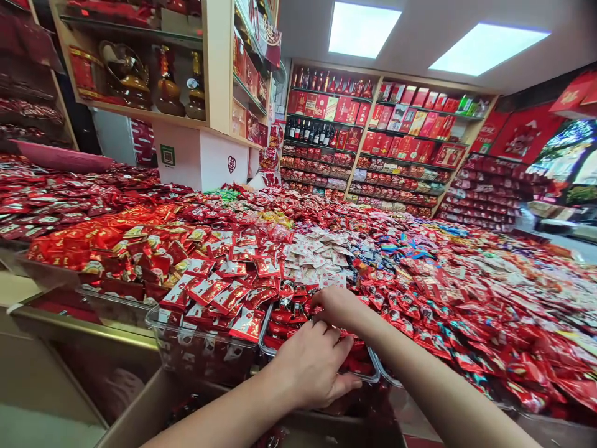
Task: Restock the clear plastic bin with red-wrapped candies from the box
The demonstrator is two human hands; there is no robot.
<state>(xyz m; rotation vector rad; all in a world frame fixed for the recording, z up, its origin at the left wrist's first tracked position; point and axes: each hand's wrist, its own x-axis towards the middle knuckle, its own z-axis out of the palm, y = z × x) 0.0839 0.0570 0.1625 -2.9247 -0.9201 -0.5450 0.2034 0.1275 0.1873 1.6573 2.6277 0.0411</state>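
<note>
My left hand [314,361] lies over the front part of a clear plastic bin [373,373] of small red-wrapped candies [282,330]. Its thumb stands apart from its fingers, and I see nothing held in it. Just beyond it, my right hand [340,308] bends down over the same candies. Its fingertips are hidden, so what they hold, if anything, does not show. To the left is a clear bin [205,348] heaped with red and white packets [228,295]. White packets [319,255] lie behind my hands.
Below the bins is an open cardboard box [144,404] with some dark red packets inside. Wrapped sweets [466,298] spread widely to the right, orange-red packets [102,236] to the left. Shelves [368,134] with bottles and red boxes stand behind. A cabinet [219,68] overhangs at left.
</note>
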